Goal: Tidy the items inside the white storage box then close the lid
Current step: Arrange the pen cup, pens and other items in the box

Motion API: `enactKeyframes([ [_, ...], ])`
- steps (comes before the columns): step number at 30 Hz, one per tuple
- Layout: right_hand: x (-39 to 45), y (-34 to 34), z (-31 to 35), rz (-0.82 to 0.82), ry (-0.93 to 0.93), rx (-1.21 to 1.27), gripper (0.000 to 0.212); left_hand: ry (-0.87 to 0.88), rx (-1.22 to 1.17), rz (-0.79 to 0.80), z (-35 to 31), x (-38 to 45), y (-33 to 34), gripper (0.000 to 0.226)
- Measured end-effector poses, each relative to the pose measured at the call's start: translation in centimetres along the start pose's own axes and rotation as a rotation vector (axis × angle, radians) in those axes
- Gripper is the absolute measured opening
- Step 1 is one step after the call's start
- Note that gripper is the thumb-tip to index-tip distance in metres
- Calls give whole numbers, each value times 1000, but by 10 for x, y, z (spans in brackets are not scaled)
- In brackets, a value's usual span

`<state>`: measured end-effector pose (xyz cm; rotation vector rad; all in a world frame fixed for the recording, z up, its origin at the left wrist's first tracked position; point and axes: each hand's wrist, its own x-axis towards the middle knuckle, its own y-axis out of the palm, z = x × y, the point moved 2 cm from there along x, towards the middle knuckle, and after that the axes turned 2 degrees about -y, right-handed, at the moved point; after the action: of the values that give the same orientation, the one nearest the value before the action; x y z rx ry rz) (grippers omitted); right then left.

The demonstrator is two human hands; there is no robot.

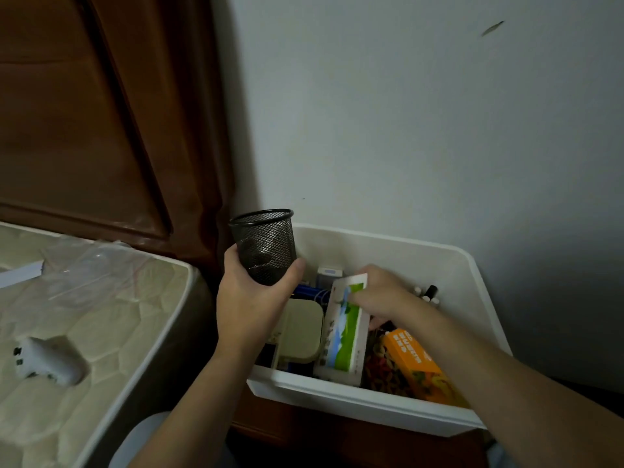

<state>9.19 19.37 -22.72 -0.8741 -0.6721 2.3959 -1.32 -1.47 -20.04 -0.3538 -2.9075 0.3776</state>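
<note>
— Writing is seen on the orange carton (420, 366) in the white storage box (472, 275), but can it be read?

— It cannot; it is too blurred.

— What else is seen around?

— A mattress (84, 315) is seen to the left, a wall (405, 113) behind.

— What is gripped?

— A black mesh pen cup (265, 246) is gripped by the left hand (251, 298) above the box's left edge. A green-and-white picture box (344, 329), tilted inside beside a beige case (302, 329), is held at its top by the right hand (381, 293).
</note>
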Motion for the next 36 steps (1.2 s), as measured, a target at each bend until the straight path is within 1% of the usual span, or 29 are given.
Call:
enactKeyframes([
  [2, -4, -26, 3, -59, -92, -17, 26, 4, 13, -3, -1, 0, 0, 87],
  [4, -10, -55, 2, -39, -161, -23, 16, 5, 19, -5, -2, 0, 0, 87],
  [6, -18, -81, 3, -4, -213, -85, 8, 2, 18, -1, -2, -1, 0, 88],
  [9, -28, -105, 8, 18, -286, -199, 19, 2, 26, 3, -4, -2, -1, 92],
  [11, -28, -105, 5, 72, -238, -279, 27, 7, 30, 9, -4, -3, -1, 95],
  [12, -28, -101, 0, 92, -178, -366, 29, 6, 28, 14, -4, -3, -1, 95],
  [14, -26, -93, -8, 84, -63, -701, 29, 0, 27, 18, -4, -3, -1, 94],
  [15, -27, -88, -9, 47, -47, -888, 30, -3, 27, 14, -4, -3, -1, 93],
  [16, -30, -81, -8, -3, -65, -997, 34, -5, 26, 9, -5, -3, -2, 91],
  [17, -33, -73, -5, -30, -102, -996, 38, -7, 25, 6, -5, -3, -1, 90],
  [18, -35, -63, -1, -30, -158, -912, 40, -7, 22, 6, -5, -3, -1, 90],
  [19, -36, -51, 4, 7, -224, -770, 40, -7, 17, 5, -5, -3, -1, 90],
  [20, -36, -36, 8, 81, -274, -608, 39, -9, 13, 5, -4, -2, -1, 90],
  [21, -35, -19, 13, 163, -302, -477, 46, -14, 10, 3, -4, -2, -1, 90],
  [22, -33, -2, 18, 226, -313, -393, 57, -18, 5, 1, -4, -2, -1, 91],
  [24, -26, 31, 27, 308, -277, -296, 80, -23, -8, -8, -3, -2, -1, 88],
  [25, -22, 45, 30, 336, -249, -261, 89, -26, -13, -12, -4, -2, -2, 85],
  [26, -18, 55, 31, 358, -222, -236, 92, -32, -19, -14, -4, -2, -2, 83],
  [28, -9, 68, 32, 394, -155, -172, 88, -46, -31, -14, -5, -2, -3, 82],
  [31, -2, 72, 26, 378, -53, 37, 69, -51, -43, -13, -5, -2, -3, 81],
  [34, -3, 58, 25, 297, -84, 144, 47, -38, -40, -9, -5, -1, -4, 84],
  [36, -6, 36, 26, 229, -144, 99, 33, -25, -35, -2, -4, -1, -3, 87],
])
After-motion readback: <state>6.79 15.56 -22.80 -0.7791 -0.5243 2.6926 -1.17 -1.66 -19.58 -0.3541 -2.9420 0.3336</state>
